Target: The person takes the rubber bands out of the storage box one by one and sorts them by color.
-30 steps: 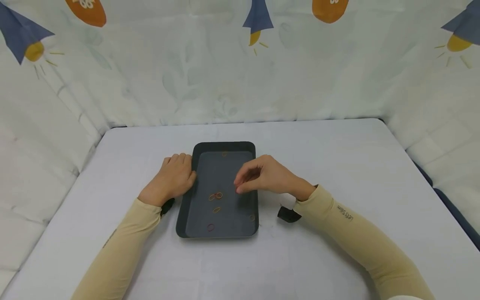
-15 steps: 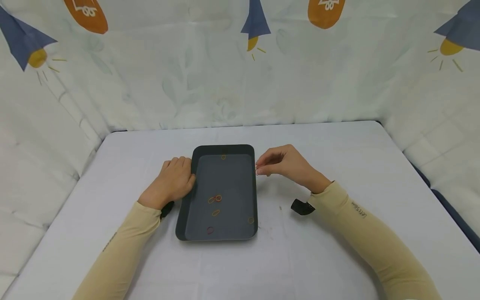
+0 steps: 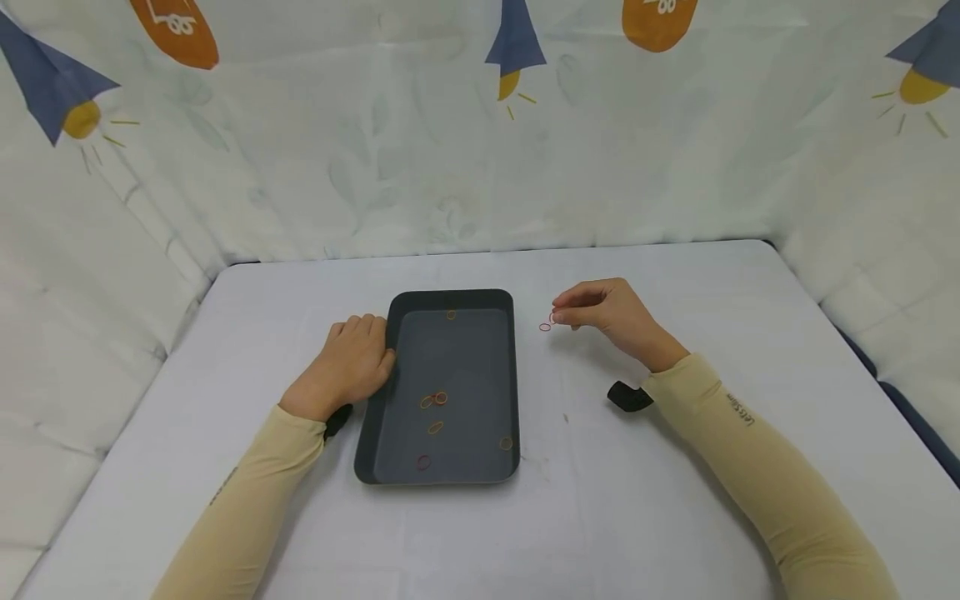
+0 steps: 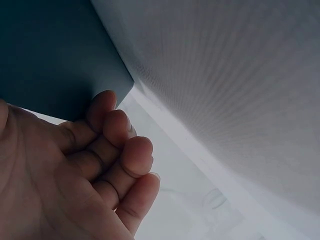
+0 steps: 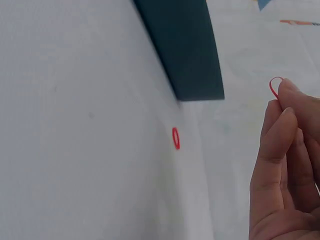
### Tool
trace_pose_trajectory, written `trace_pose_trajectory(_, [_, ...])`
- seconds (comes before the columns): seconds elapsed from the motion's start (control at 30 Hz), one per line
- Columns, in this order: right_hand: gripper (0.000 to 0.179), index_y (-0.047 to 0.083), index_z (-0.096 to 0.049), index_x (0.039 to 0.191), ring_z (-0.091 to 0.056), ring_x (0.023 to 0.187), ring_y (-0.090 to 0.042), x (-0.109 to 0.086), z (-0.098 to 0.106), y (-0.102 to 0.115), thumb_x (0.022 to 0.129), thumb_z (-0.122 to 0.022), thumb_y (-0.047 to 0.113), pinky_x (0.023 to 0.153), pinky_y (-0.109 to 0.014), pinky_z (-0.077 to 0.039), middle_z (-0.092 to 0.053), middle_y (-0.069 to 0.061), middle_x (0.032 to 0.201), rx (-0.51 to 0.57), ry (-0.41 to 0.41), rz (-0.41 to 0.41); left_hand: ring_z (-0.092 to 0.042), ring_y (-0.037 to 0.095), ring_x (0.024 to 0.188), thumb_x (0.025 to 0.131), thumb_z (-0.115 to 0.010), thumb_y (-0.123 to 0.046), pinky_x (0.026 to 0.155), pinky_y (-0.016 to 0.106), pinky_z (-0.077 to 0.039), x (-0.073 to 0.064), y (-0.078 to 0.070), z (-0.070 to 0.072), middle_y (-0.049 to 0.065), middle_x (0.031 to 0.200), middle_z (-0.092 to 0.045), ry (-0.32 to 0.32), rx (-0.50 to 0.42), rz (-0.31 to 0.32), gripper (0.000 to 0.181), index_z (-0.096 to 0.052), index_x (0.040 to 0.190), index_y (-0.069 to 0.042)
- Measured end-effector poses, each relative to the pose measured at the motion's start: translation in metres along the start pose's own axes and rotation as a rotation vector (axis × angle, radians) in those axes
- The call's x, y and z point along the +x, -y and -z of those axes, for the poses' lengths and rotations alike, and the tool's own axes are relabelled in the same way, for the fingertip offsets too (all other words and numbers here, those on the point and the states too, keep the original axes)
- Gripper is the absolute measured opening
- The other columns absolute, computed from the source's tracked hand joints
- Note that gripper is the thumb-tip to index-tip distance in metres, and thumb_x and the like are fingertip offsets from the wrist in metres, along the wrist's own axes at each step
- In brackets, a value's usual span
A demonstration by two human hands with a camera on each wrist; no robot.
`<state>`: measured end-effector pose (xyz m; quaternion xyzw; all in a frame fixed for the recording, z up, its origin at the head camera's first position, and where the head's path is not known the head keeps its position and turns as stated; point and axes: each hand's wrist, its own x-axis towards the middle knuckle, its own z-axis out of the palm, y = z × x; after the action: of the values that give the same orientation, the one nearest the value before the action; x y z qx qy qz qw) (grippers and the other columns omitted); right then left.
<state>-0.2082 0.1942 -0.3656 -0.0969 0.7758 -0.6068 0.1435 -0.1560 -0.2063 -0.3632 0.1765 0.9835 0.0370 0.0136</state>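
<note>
A dark grey tray [image 3: 472, 358] lies on the white table with several small rubber bands in it. My left hand [image 3: 341, 367] grips its left rim, thumb over the edge; the left wrist view has the fingers [image 4: 137, 155] curled by the tray's outer side. Right of the tray, my right hand [image 3: 611, 321] is raised over the table. Between its thumb and index finger it pinches a red rubber band [image 5: 271, 87]. Another red rubber band [image 3: 545, 327] lies on the table just left of those fingertips; the right wrist view has it [image 5: 175, 138] near the tray's corner.
Inside the tray, an orange rubber band [image 3: 440, 398] is beside a yellow one [image 3: 427, 402] near the middle, and a dark red one [image 3: 423, 462] is toward the front. White patterned cloth [image 3: 420, 167] hangs behind the table's back edge.
My right hand has moved from over the tray out to the right, carrying the red rubber band. A second red band on the table has come into sight. The left hand stays on the rim.
</note>
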Motion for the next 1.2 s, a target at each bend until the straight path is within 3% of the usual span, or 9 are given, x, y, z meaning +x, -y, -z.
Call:
trace_pose_trajectory(0.37, [0.044,0.002,-0.074,0.118,-0.07,0.094,-0.014,0.012,0.007,-0.017,0.082,-0.088,0.023,0.084,-0.03,-0.059,-0.08,0.005,0.099,0.017,-0.042,-0.084,-0.05,0.037,0.095,0.101,-0.046,-0.018,0.091,0.055,-0.039,0.0,0.0,-0.002,0.016,0.094,-0.051,-0.026,0.008,-0.003,0.022,-0.049,0.105,0.003])
trace_pose_trajectory(0.53, [0.04,0.006,-0.077,0.114,-0.07,0.089,-0.013,0.017,0.008,-0.02,0.081,-0.089,0.024,0.082,-0.026,-0.057,-0.08,0.006,0.095,-0.017,-0.057,-0.121,-0.051,0.038,0.095,0.1,-0.047,-0.018,0.091,0.056,-0.04,0.001,0.0,-0.002,0.017,0.094,-0.051,-0.045,0.018,-0.004,0.023,-0.049,0.106,0.005])
trace_pose_trajectory(0.77, [0.037,0.008,-0.078,0.111,-0.067,0.077,-0.014,0.024,0.009,-0.022,0.08,-0.089,0.024,0.075,-0.025,-0.056,-0.079,0.006,0.093,-0.059,-0.04,-0.184,-0.051,0.039,0.099,0.101,-0.045,-0.02,0.093,0.056,-0.039,0.003,0.001,-0.003,0.017,0.097,-0.052,-0.011,0.016,0.006,0.026,-0.049,0.108,0.005])
trace_pose_trajectory(1.0, [0.032,0.012,-0.08,0.106,-0.069,0.078,-0.013,0.03,0.008,-0.022,0.078,-0.09,0.026,0.075,-0.024,-0.056,-0.079,0.006,0.09,-0.175,-0.034,-0.207,-0.05,0.04,0.1,0.102,-0.045,-0.019,0.093,0.056,-0.038,0.004,0.002,-0.002,0.018,0.098,-0.051,0.003,0.015,0.006,0.026,-0.048,0.11,0.005])
trace_pose_trajectory(1.2, [0.03,0.017,-0.081,0.105,-0.071,0.084,-0.011,0.031,0.006,-0.017,0.079,-0.089,0.032,0.084,-0.027,-0.05,-0.079,0.006,0.088,-0.327,-0.035,-0.2,-0.051,0.04,0.1,0.102,-0.044,-0.02,0.093,0.056,-0.039,0.003,0.002,-0.003,0.017,0.097,-0.051,0.009,0.014,0.01,0.024,-0.048,0.107,0.004])
